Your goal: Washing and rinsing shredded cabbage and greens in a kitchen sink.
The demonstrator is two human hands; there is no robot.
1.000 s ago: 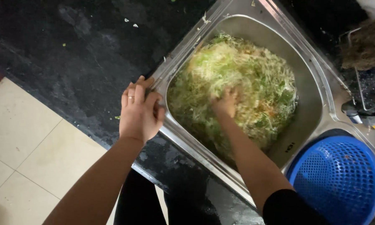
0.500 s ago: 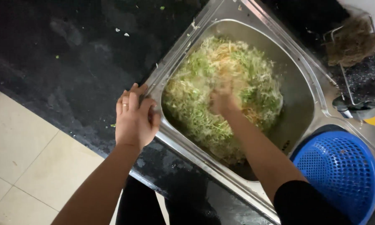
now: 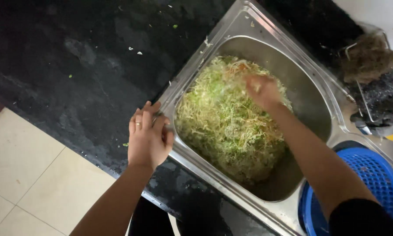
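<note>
Shredded vegetables (image 3: 231, 126): a heap of pale green and white strands with a few orange bits, filling most of the steel basin.
Right hand (image 3: 263, 91): on top of the heap towards its far side, blurred; fingers look loosely curled among the strands, but whether the grip is closed on any I cannot tell.
Left hand (image 3: 147, 139): flat on the counter's front part, fingers spread and grip empty, fingertips touching the sink's rim; a ring on one finger.
Steel sink (image 3: 266, 39): set at an angle into the counter, its rim shiny, with a few stray shreds on it.
Blue basket (image 3: 375, 179): perforated plastic, sitting in the second basin just beside the first, towards the counter's right end, partly hidden by the right arm.
Counter (image 3: 74, 65): dark mottled stone, with small green and white scraps scattered over it near the far edge.
Scrubbing pad (image 3: 367, 57): a brownish fibrous wad in a wire rack behind the sink, at the far right corner.
Floor (image 3: 26, 175): cream tiles below the counter's front edge.
</note>
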